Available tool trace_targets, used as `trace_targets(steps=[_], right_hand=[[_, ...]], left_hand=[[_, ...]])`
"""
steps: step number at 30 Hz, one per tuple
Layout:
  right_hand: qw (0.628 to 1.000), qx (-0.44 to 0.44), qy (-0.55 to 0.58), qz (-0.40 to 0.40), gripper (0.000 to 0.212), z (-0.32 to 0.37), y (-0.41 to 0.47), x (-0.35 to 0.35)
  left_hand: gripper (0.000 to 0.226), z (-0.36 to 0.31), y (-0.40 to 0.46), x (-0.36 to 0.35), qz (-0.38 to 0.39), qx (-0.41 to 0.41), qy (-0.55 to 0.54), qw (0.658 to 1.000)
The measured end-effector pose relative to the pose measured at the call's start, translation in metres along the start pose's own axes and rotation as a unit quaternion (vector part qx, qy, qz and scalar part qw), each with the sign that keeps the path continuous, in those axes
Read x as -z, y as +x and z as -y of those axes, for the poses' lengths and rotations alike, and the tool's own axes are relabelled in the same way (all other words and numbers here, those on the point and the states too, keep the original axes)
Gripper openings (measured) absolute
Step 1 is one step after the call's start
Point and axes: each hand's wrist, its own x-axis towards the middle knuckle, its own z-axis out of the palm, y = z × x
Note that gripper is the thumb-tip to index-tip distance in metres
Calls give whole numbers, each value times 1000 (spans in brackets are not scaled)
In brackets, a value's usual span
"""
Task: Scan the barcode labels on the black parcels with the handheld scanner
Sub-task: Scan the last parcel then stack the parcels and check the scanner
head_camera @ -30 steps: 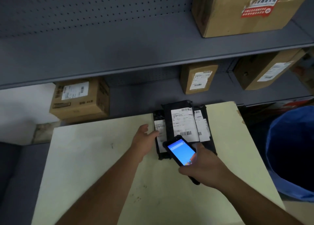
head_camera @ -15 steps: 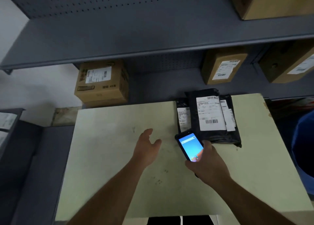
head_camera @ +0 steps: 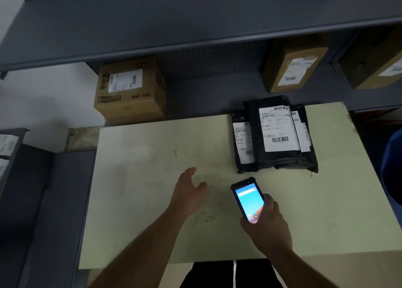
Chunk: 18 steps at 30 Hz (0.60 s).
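Observation:
A stack of black parcels (head_camera: 280,157) with white barcode labels lies at the far right of the pale table (head_camera: 141,179). The top parcel's label (head_camera: 278,128) faces up, and labels of two parcels beneath show at its sides. My right hand (head_camera: 268,226) grips the handheld scanner (head_camera: 248,199), its blue screen lit, a short way in front of the stack. My left hand (head_camera: 188,193) hovers over the table's middle, fingers apart and holding nothing, left of the scanner.
Grey metal shelving runs behind the table, with a cardboard box (head_camera: 130,89) at the left and two more boxes (head_camera: 293,68) at the right. A blue bin (head_camera: 391,168) stands at the right edge. A low grey shelf unit (head_camera: 32,200) sits to the left.
My left hand has let go of the parcels and drawn back over the table. The scanner has pulled back from the stack toward me. The view has shifted left.

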Motion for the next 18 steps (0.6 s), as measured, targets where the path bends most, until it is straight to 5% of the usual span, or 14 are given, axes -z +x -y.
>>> trace_targets(steps=[18], right_hand=[[996,-81,27,-19,92,-35,19,-16]], left_hand=[[59,16,-12,-29,-22,-16,33,999]])
